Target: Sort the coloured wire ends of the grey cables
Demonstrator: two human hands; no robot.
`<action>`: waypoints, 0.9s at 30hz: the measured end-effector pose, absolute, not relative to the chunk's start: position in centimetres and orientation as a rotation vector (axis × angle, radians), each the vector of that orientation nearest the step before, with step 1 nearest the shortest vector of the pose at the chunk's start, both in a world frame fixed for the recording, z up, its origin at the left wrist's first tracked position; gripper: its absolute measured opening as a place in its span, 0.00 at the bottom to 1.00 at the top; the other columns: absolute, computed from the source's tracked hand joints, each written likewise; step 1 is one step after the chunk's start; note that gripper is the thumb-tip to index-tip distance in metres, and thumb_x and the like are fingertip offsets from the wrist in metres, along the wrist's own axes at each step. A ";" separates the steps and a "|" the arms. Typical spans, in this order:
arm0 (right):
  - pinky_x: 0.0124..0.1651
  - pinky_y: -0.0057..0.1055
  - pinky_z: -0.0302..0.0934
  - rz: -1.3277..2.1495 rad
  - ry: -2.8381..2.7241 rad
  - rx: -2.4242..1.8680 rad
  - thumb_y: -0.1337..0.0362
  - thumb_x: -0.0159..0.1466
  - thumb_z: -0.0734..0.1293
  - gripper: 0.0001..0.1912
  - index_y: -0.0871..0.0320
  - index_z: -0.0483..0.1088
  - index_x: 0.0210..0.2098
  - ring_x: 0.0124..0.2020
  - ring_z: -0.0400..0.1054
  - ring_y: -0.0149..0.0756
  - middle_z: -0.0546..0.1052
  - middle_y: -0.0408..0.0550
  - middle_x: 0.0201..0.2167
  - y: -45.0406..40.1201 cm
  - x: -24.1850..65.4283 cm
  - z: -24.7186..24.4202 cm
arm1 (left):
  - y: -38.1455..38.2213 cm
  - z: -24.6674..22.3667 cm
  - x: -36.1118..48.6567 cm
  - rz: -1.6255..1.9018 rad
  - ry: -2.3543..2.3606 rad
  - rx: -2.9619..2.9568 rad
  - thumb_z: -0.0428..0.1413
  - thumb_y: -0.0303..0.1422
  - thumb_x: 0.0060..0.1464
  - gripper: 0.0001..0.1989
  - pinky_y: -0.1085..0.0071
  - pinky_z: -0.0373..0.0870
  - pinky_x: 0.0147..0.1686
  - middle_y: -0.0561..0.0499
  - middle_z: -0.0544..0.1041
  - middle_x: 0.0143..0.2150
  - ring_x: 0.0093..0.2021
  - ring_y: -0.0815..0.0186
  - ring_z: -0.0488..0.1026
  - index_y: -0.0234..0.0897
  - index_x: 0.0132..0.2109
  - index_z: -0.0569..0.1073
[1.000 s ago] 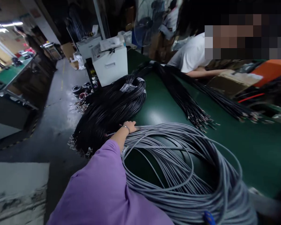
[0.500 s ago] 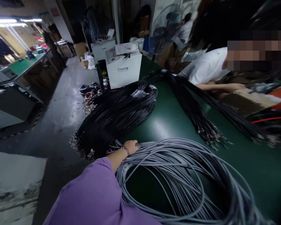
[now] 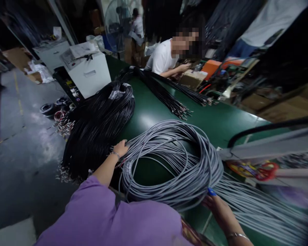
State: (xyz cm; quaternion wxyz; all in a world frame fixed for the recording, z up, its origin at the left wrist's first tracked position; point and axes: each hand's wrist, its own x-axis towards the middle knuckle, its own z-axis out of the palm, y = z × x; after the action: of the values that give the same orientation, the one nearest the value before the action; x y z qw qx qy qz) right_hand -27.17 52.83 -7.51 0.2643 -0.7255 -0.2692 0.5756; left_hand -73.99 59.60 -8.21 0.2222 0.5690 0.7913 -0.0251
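A large loose coil of grey cables (image 3: 213,160) lies on the green table in front of me. My left hand (image 3: 120,148) is closed round the cable bundle at the coil's left end, where stripped ends with bits of red show. At the coil's lower right edge, my right hand (image 3: 215,202) grips the cables, its fingers partly hidden beneath them. Something blue (image 3: 212,192) covers a fingertip of that hand. More grey cables (image 3: 261,201) stretch out straight to the right, beyond my right hand. Close to my left hand is a heap of black cables (image 3: 100,119).
Two more black cable bundles (image 3: 164,92) lie across the green table (image 3: 149,114). A white machine (image 3: 89,73) stands at its far left. A co-worker in a white shirt (image 3: 160,58) sits opposite. Red-handled scissors (image 3: 268,171) lie at the right, near a black tube (image 3: 261,128).
The view has swung right, bringing my right hand and the straight grey cables into sight. My left hand keeps its hold at the coil's left end.
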 end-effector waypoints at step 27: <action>0.37 0.33 0.69 1.548 -1.190 -1.907 0.53 0.36 0.69 0.16 0.51 0.73 0.24 0.36 0.74 0.45 0.80 0.49 0.31 36.3 -25.2 -10.9 | 47.0 -5.7 -74.1 0.152 2.178 1.177 0.48 0.49 0.57 0.30 0.66 0.68 0.48 0.36 0.74 0.53 0.52 0.53 0.73 0.29 0.55 0.70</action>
State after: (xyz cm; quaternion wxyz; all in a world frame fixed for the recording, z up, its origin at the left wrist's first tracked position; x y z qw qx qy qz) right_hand -25.25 36.26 -10.91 0.2046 -0.6839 -0.4267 0.5553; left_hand -74.14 46.97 -5.69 0.3248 0.4487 0.8305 0.0579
